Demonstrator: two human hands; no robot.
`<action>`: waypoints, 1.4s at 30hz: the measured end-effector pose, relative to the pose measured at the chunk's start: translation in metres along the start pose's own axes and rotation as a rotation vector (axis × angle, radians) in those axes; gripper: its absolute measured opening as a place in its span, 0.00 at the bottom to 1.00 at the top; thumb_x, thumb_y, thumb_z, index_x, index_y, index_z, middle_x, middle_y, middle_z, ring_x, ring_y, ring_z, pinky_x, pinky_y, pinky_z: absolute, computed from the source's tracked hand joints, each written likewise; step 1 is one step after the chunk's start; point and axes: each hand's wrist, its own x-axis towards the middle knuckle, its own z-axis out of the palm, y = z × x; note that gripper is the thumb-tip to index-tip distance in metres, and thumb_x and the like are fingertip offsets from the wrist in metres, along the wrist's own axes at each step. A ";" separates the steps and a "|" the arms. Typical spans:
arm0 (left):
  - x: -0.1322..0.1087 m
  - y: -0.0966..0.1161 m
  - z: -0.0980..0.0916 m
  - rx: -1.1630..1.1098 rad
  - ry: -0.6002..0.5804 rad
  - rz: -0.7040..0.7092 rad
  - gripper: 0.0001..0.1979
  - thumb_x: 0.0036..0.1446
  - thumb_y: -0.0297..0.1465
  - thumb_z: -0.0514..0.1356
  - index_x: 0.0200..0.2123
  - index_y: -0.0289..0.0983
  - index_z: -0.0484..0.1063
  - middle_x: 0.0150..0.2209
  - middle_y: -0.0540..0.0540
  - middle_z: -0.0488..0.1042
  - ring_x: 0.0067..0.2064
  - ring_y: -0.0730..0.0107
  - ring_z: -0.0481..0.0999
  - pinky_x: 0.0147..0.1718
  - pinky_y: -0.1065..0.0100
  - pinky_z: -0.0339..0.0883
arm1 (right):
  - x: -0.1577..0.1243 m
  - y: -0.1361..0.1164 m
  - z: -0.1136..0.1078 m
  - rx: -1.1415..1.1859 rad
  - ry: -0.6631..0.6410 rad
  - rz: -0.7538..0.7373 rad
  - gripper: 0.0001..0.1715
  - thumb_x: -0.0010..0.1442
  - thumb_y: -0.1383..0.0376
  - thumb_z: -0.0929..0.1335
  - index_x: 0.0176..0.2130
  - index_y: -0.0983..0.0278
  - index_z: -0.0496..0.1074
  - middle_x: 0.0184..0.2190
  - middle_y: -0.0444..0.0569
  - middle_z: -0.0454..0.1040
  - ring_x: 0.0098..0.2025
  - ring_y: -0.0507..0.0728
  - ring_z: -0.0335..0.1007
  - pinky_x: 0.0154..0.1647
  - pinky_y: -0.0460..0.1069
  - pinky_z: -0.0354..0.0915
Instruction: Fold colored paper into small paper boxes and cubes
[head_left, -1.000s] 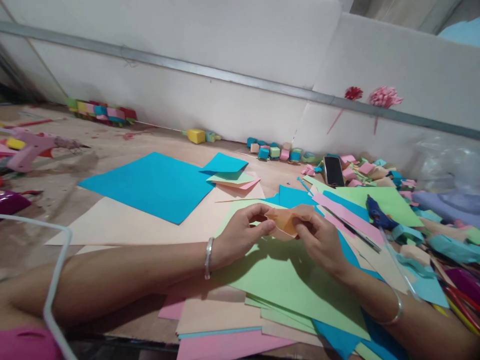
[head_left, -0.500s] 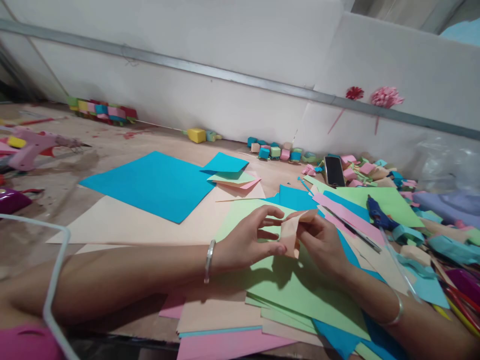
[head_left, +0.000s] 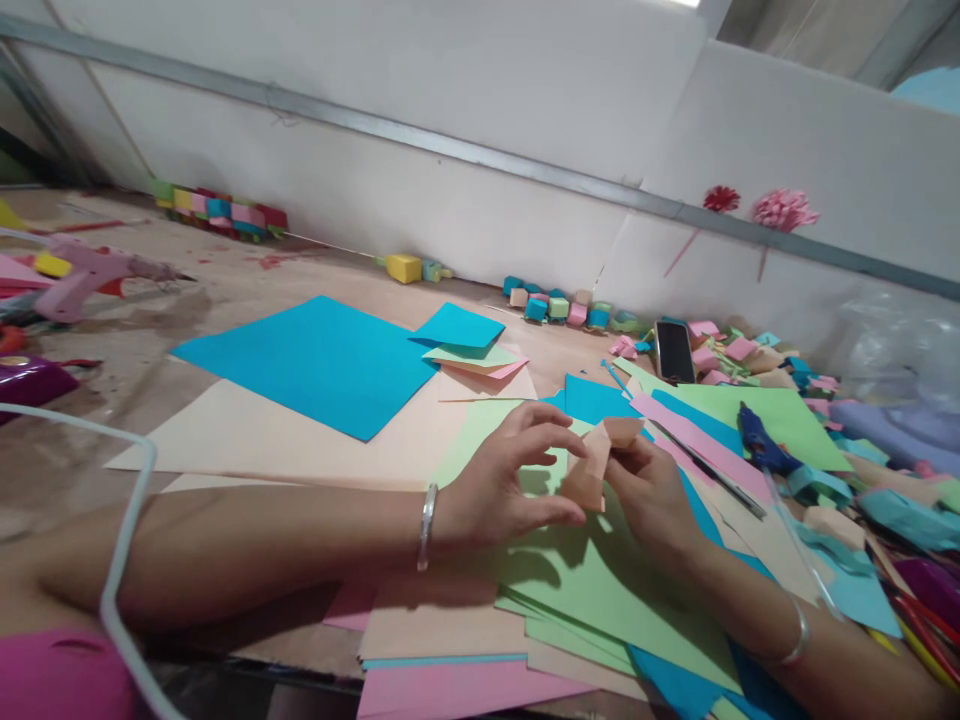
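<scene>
A small folded piece of peach paper is pinched in my right hand, its creased flaps standing up. My left hand is at the paper's left side, thumb and fingers spread apart. Its fingertips are close to the paper, and whether they touch it I cannot tell. Beneath both hands lies a green paper sheet on a stack of coloured sheets. Right of my right hand, a pen rests on a pink paper strip.
Left of the hands lies a large blue sheet. A pink glue gun is at far left, a blue glue gun at right. A phone lies by many small folded paper pieces. A white cable crosses the lower left.
My left fingers have spread wider and drawn back from the peach paper. The paper has turned slightly in my right hand. The whole view has shifted a little.
</scene>
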 end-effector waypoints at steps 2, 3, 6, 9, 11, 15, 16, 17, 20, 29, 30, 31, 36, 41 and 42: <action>-0.001 -0.001 -0.001 0.119 -0.020 0.068 0.25 0.41 0.37 0.73 0.44 0.43 0.73 0.50 0.43 0.65 0.55 0.57 0.65 0.55 0.52 0.64 | 0.000 0.000 0.000 -0.022 0.011 0.001 0.09 0.54 0.60 0.70 0.32 0.64 0.72 0.30 0.47 0.74 0.32 0.54 0.67 0.33 0.48 0.63; -0.001 -0.001 -0.002 0.171 -0.029 0.095 0.26 0.42 0.38 0.72 0.46 0.44 0.73 0.51 0.43 0.65 0.55 0.57 0.65 0.56 0.52 0.63 | 0.000 0.000 0.000 -0.032 0.009 -0.001 0.09 0.54 0.61 0.70 0.33 0.64 0.72 0.30 0.47 0.74 0.32 0.54 0.67 0.33 0.49 0.64; -0.003 0.000 -0.002 0.307 -0.042 0.177 0.21 0.49 0.40 0.68 0.46 0.43 0.73 0.53 0.41 0.63 0.56 0.57 0.65 0.53 0.56 0.65 | -0.001 0.000 0.000 -0.056 -0.002 -0.033 0.08 0.54 0.61 0.69 0.34 0.64 0.72 0.31 0.47 0.74 0.32 0.55 0.68 0.32 0.49 0.65; -0.005 0.004 -0.002 0.435 -0.070 0.274 0.12 0.56 0.36 0.63 0.44 0.41 0.73 0.54 0.41 0.63 0.55 0.59 0.65 0.52 0.58 0.66 | -0.001 0.001 -0.001 -0.087 -0.003 -0.086 0.07 0.55 0.63 0.68 0.35 0.63 0.72 0.31 0.47 0.74 0.32 0.55 0.68 0.34 0.50 0.66; -0.004 0.005 -0.001 0.475 -0.104 0.292 0.08 0.59 0.33 0.60 0.43 0.42 0.73 0.52 0.43 0.65 0.53 0.62 0.67 0.51 0.60 0.66 | -0.001 0.001 -0.001 -0.094 -0.006 -0.124 0.06 0.55 0.64 0.68 0.35 0.63 0.72 0.33 0.48 0.74 0.34 0.55 0.69 0.36 0.49 0.67; -0.002 0.001 -0.001 0.438 -0.095 0.192 0.10 0.57 0.34 0.62 0.43 0.41 0.73 0.49 0.42 0.68 0.50 0.61 0.68 0.49 0.60 0.66 | -0.003 0.000 0.000 -0.111 -0.033 -0.206 0.06 0.54 0.68 0.66 0.35 0.62 0.73 0.38 0.49 0.74 0.37 0.55 0.70 0.34 0.48 0.68; -0.002 0.000 -0.001 0.418 -0.093 0.162 0.11 0.56 0.34 0.62 0.44 0.40 0.73 0.49 0.42 0.68 0.50 0.60 0.68 0.49 0.60 0.66 | -0.004 0.000 0.000 -0.118 -0.043 -0.214 0.07 0.55 0.69 0.66 0.35 0.62 0.72 0.39 0.49 0.74 0.37 0.55 0.70 0.33 0.48 0.68; -0.001 -0.001 -0.001 0.393 -0.094 0.140 0.11 0.56 0.34 0.63 0.44 0.40 0.73 0.49 0.41 0.67 0.50 0.59 0.68 0.49 0.60 0.66 | -0.004 0.000 0.001 -0.124 -0.053 -0.216 0.07 0.55 0.69 0.65 0.35 0.62 0.72 0.38 0.49 0.73 0.37 0.55 0.70 0.33 0.48 0.68; -0.001 -0.001 -0.002 0.305 -0.109 0.111 0.07 0.57 0.29 0.61 0.40 0.39 0.75 0.49 0.41 0.67 0.50 0.61 0.69 0.48 0.62 0.66 | -0.005 0.000 0.000 -0.140 -0.066 -0.234 0.06 0.57 0.69 0.64 0.35 0.62 0.71 0.38 0.49 0.73 0.38 0.55 0.70 0.36 0.49 0.68; 0.005 0.000 -0.002 0.031 0.026 -0.113 0.05 0.53 0.22 0.61 0.33 0.36 0.73 0.36 0.47 0.74 0.40 0.68 0.73 0.42 0.64 0.69 | -0.007 -0.005 -0.003 -0.312 -0.124 -0.465 0.13 0.61 0.69 0.65 0.45 0.59 0.71 0.42 0.50 0.73 0.43 0.57 0.69 0.37 0.51 0.68; 0.005 0.000 -0.001 -0.030 0.041 -0.167 0.05 0.53 0.22 0.61 0.34 0.36 0.72 0.36 0.47 0.74 0.39 0.68 0.74 0.40 0.65 0.70 | -0.007 -0.006 -0.003 -0.339 -0.121 -0.483 0.12 0.60 0.69 0.65 0.44 0.59 0.71 0.41 0.50 0.73 0.42 0.56 0.69 0.37 0.50 0.68; 0.006 0.000 -0.001 -0.092 0.054 -0.218 0.06 0.51 0.22 0.62 0.34 0.35 0.72 0.35 0.47 0.74 0.38 0.69 0.74 0.39 0.66 0.71 | -0.007 -0.007 -0.003 -0.368 -0.117 -0.501 0.11 0.59 0.69 0.66 0.43 0.59 0.71 0.40 0.50 0.73 0.40 0.56 0.69 0.35 0.50 0.67; 0.008 -0.004 -0.002 -0.292 0.006 -0.426 0.05 0.46 0.23 0.66 0.29 0.33 0.73 0.29 0.48 0.75 0.31 0.71 0.74 0.35 0.67 0.71 | -0.009 -0.008 -0.002 -0.451 -0.110 -0.552 0.07 0.57 0.69 0.68 0.39 0.60 0.72 0.35 0.48 0.73 0.36 0.55 0.68 0.31 0.49 0.65; 0.009 -0.011 -0.004 -0.449 -0.071 -0.566 0.08 0.44 0.30 0.69 0.28 0.31 0.76 0.31 0.44 0.77 0.32 0.69 0.74 0.33 0.67 0.68 | -0.010 -0.009 -0.005 -0.412 -0.161 -0.543 0.08 0.60 0.69 0.66 0.36 0.59 0.75 0.31 0.46 0.74 0.33 0.53 0.68 0.31 0.49 0.64; 0.009 -0.011 -0.004 -0.519 -0.086 -0.596 0.10 0.45 0.32 0.69 0.30 0.31 0.77 0.33 0.43 0.77 0.34 0.68 0.74 0.34 0.66 0.68 | -0.010 -0.009 -0.005 -0.404 -0.148 -0.529 0.08 0.60 0.69 0.66 0.37 0.59 0.75 0.31 0.46 0.74 0.33 0.53 0.69 0.31 0.49 0.64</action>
